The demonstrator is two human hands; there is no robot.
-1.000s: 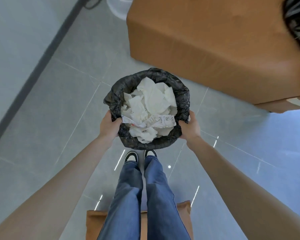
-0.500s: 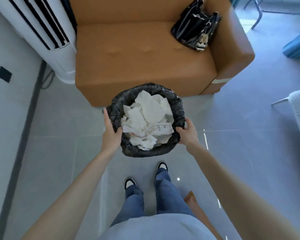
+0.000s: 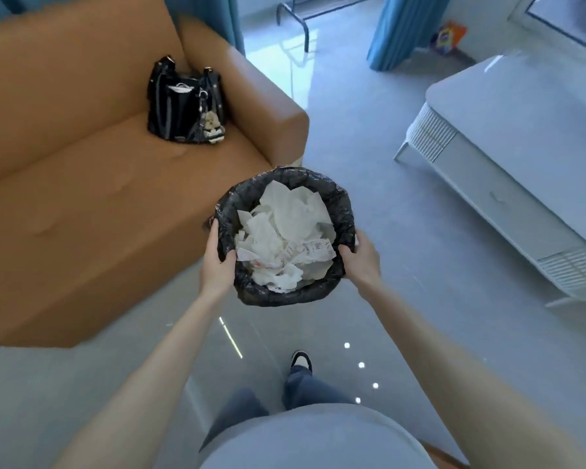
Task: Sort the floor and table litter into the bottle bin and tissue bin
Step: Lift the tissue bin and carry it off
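- Left of our left hand (image 3: 217,265) we see a tan sofa (image 3: 82,214); a black handbag (image 3: 183,103) stands on its seat, beyond that hand.
- Right of our right hand (image 3: 361,262), a white low table (image 3: 521,147) stands on the grey tiled floor (image 3: 386,184).

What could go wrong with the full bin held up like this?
Tissues are heaped to the rim of the bin; a tilt could spill some onto the floor. The left hand and right hand grip over the loose black liner, which might slip. The sofa stands close on the left; the bin could bump it.
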